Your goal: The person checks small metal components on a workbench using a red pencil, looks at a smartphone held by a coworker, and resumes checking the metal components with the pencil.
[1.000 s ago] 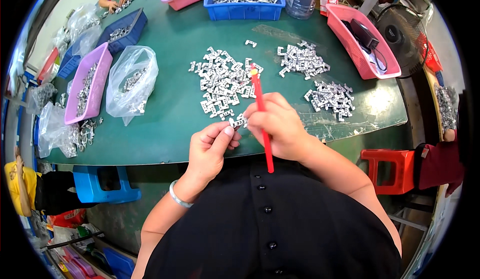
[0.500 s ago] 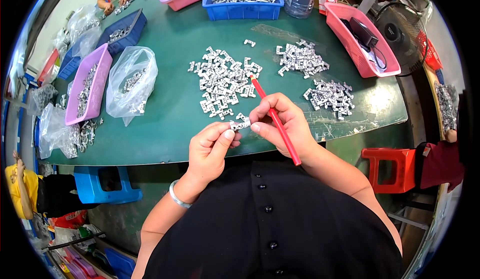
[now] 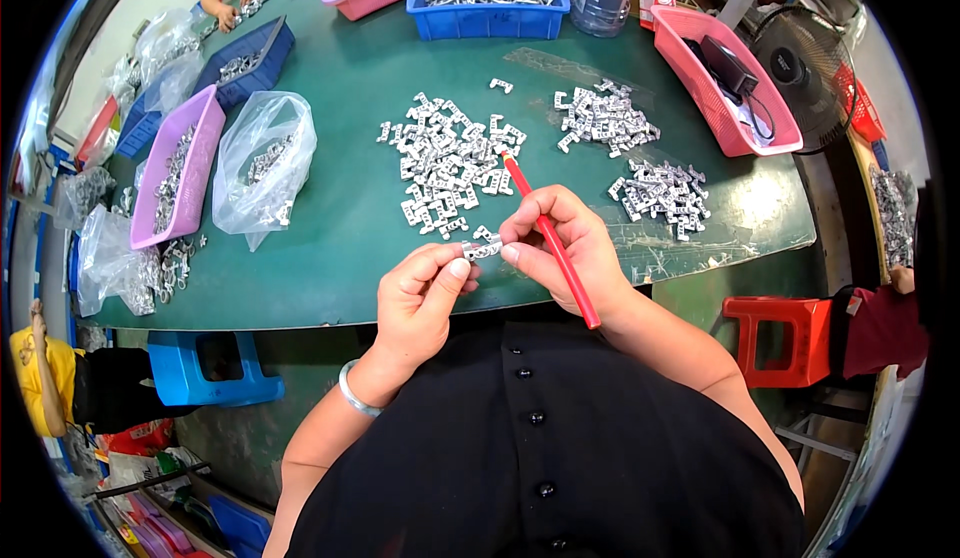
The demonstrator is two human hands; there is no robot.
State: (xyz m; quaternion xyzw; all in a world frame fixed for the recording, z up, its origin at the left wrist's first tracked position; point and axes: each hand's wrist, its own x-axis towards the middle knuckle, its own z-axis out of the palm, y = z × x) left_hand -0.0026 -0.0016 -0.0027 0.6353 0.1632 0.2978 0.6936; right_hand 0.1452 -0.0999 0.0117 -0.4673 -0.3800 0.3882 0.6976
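Between both hands, near the table's front edge, is a small silver metal piece (image 3: 482, 250) with dark openings. My left hand (image 3: 425, 293) is closed, pinching its left end between thumb and fingers. On its right end are the thumb and finger of my right hand (image 3: 565, 248), also closed. That hand carries a red pen-like stick (image 3: 553, 238) too, slanting across the palm with its light tip up and to the left. Just beyond the fingers lies a large heap of similar metal pieces (image 3: 445, 163), which the stick's tip overlaps in view.
Two smaller heaps of the pieces, an upper one (image 3: 608, 118) and a lower one (image 3: 662, 198), lie to the right. A blue bin of metal rings (image 3: 490, 23) stands at the back. Leftward are a clear bag (image 3: 262, 173) and a pink basket (image 3: 180, 163). A pink basket (image 3: 735, 118) stands right.
My hands stay almost in place, and the metal piece between them has turned slightly. At the far left, another person's hand has shifted a little.
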